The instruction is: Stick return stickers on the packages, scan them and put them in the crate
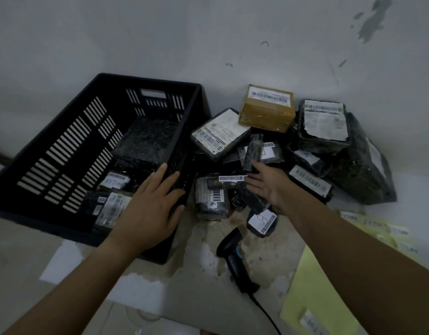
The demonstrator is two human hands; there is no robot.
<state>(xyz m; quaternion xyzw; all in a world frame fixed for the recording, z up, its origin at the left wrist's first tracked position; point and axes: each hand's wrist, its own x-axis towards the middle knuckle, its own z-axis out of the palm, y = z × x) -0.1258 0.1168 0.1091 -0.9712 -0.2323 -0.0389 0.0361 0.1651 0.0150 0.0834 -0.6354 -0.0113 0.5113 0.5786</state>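
A black slatted crate [63, 151] stands at the left with several wrapped packages inside; one bears a white RETURN sticker [115, 181]. My left hand [150, 209] lies flat and open over the crate's near right corner. To the right sits a pile of black-wrapped packages [329, 146] and a brown box [266, 108] against the wall. Over the pile's middle my right hand [266, 183] reaches with fingers spread, palm turned left, touching a narrow black package [253, 151]. A black barcode scanner [235, 257] lies on the floor below the pile.
A yellow-green sheet with return stickers [312, 298] lies at the lower right, more stickers [389, 235] beyond my right forearm. White paper [63, 262] lies under the crate's near edge. The wall closes off the back. The scanner's cable runs toward the bottom edge.
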